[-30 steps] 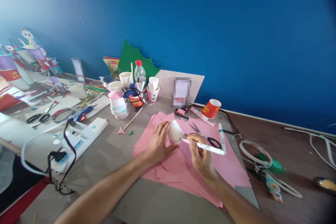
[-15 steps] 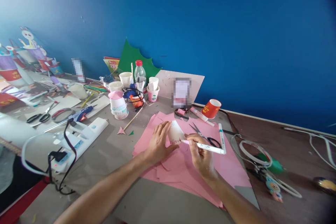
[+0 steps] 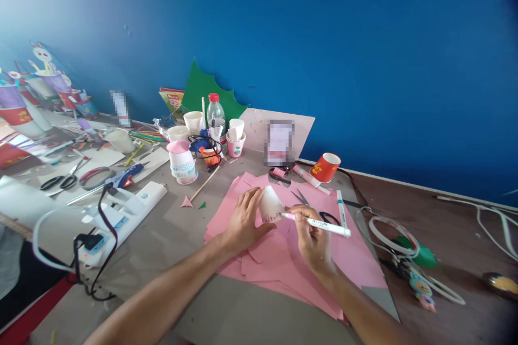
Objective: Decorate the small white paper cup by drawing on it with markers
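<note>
My left hand grips a white paper cup lying on its side, fingers over its left side and thumb along the near edge. Pink marks run along that edge, with faint bluish marks at the far end. Pinched in my right hand is a white acrylic marker with a pink tip end. Its tip is at the cup's lower right edge; whether it touches I cannot tell. Beneath both hands spread several pink paper sheets. Black-handled scissors, partly hidden by my right hand, and a second marker lie just beyond.
Stacked decorated cups, a bottle and a red cup stand behind the paper. Leftward are a power strip, a glue gun and another pair of scissors. Cables lie at right.
My right hand and the marker have shifted slightly right, the marker's tip moving a little along the cup's edge. My left hand and the cup stay in place.
</note>
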Demonstrator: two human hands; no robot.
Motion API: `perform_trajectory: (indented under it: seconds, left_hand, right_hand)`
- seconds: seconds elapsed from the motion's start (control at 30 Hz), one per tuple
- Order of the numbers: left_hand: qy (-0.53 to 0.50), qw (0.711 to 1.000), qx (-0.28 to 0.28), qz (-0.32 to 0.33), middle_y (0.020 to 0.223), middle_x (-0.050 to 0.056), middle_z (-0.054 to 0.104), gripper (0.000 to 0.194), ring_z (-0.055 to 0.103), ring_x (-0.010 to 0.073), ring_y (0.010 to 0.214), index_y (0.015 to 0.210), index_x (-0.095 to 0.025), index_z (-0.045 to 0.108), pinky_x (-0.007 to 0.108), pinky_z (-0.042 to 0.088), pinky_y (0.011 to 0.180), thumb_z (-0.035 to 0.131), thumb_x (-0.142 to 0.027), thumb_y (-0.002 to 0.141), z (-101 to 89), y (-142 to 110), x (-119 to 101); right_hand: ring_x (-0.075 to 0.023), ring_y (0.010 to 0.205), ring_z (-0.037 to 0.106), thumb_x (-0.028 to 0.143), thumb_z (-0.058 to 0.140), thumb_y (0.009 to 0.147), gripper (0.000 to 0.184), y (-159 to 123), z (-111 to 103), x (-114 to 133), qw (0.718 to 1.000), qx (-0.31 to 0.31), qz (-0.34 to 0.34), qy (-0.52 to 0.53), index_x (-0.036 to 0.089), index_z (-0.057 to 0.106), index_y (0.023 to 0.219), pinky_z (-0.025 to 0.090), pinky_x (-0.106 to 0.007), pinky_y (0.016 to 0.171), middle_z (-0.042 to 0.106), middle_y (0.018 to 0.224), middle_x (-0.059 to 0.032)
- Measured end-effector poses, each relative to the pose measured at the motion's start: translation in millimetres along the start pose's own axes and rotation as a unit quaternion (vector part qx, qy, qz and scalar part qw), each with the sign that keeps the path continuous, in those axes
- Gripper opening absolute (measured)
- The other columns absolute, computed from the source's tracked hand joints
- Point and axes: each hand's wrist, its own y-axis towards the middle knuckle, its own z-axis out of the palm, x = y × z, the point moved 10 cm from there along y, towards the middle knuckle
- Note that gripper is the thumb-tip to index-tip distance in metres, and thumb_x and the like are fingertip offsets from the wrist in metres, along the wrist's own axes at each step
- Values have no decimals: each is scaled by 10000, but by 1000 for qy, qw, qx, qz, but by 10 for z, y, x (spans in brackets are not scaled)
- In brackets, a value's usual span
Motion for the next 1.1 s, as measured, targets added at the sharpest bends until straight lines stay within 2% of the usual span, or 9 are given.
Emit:
perform_trajectory:
  seconds: [0.33, 0.83, 1.1]
  left_hand:
    - [5, 1000, 2, -5, 1378, 220, 498, 871, 477, 371, 1297, 1488, -174, 229, 571, 438, 1035, 711, -444, 815, 13, -6, 20]
    - [1, 1000, 0, 2, 1374, 221, 497, 869, 481, 371, 1285, 1489, -173, 224, 571, 440, 1027, 708, -440, 818, 6, -4, 13]
    - [-6, 1000, 5, -15, 1381, 217, 496, 852, 471, 370, 1305, 1483, -169, 256, 569, 432, 1043, 698, -467, 818, 25, -11, 45]
  right_hand:
    - [-230, 825, 628, 297, 463, 999, 199, -4, 32, -7, 1000, 21, -8, -17, 217, 626, 917, 528, -392, 684, 664, 885, -97]
    - [-227, 820, 626, 268, 459, 996, 184, 3, 33, 40, 999, 19, -8, -24, 232, 618, 911, 524, -396, 696, 666, 874, -82]
    - [-223, 776, 624, 299, 470, 986, 188, 10, 10, 25, 999, 10, -9, -32, 221, 621, 904, 526, -382, 652, 666, 854, -91]
